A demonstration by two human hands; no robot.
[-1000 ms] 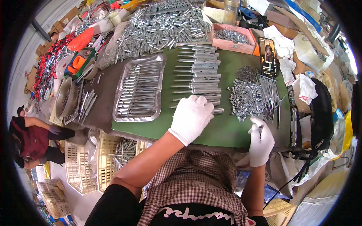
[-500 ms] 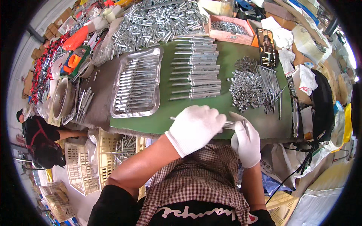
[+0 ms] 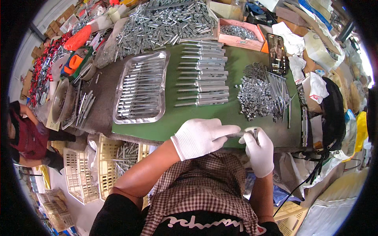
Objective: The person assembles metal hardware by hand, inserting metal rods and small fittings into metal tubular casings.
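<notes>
My left hand (image 3: 204,137), in a white knit glove, reaches across in front of me. Its index finger and thumb close on a slim metal tube (image 3: 235,134) that runs toward my right hand (image 3: 259,152), also gloved. A short metal cylinder end (image 3: 255,133) stands up between the right thumb and fingers; whether it belongs to the same tube I cannot tell. Just beyond the hands, several metal tubes with thin rods (image 3: 210,83) lie in a row on the green mat (image 3: 173,131). To their left, a metal tray (image 3: 159,114) holds many thin rods.
At right on the mat are a heap of small metal pieces (image 3: 254,98), loose rods (image 3: 281,92) and an upright phone (image 3: 277,54). A large pile of metal tubes (image 3: 165,29) and a pink box (image 3: 241,40) stand behind. Cream crates (image 3: 80,177) and another person (image 3: 31,133) are at left.
The rod end that stuck out left of my left hand no longer shows. My left index finger now points toward the right hand, where a cylinder end stands up. The other person has moved nearer.
</notes>
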